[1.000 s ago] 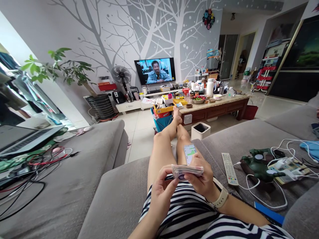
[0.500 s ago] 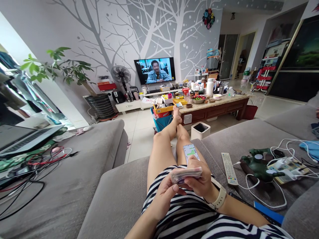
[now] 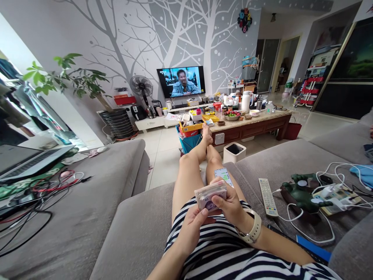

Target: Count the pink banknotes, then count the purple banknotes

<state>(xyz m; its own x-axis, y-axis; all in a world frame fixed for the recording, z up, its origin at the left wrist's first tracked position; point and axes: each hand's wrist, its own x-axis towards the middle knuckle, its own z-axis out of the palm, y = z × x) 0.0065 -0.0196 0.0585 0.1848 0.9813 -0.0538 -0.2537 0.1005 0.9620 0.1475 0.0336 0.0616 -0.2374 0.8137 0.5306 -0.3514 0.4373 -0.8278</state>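
Note:
A thick stack of banknotes (image 3: 210, 197), the front one purplish with a "5" on it, is held up over my lap. My left hand (image 3: 190, 225) grips its lower left corner, thumb on the front face. Closed round its right side is my right hand (image 3: 233, 204), thumb pressed on the front and fingers behind. A cream watch (image 3: 253, 227) is on the right wrist. Just beyond the notes a lit phone (image 3: 223, 175) lies on my thigh, showing green chat bubbles; its lower part is hidden by the right hand.
To the right on the grey sofa lie a remote control (image 3: 268, 197), a dark green figure-shaped object (image 3: 303, 193) and white cables around a power strip (image 3: 338, 198). A laptop (image 3: 32, 161) and tangled cables are at left. Ahead stand a cluttered coffee table (image 3: 250, 128) and a white bin (image 3: 234, 153).
The stack of banknotes has tilted from nearly flat to more upright, its front face now showing, and has shifted slightly left. Both hands have turned with it.

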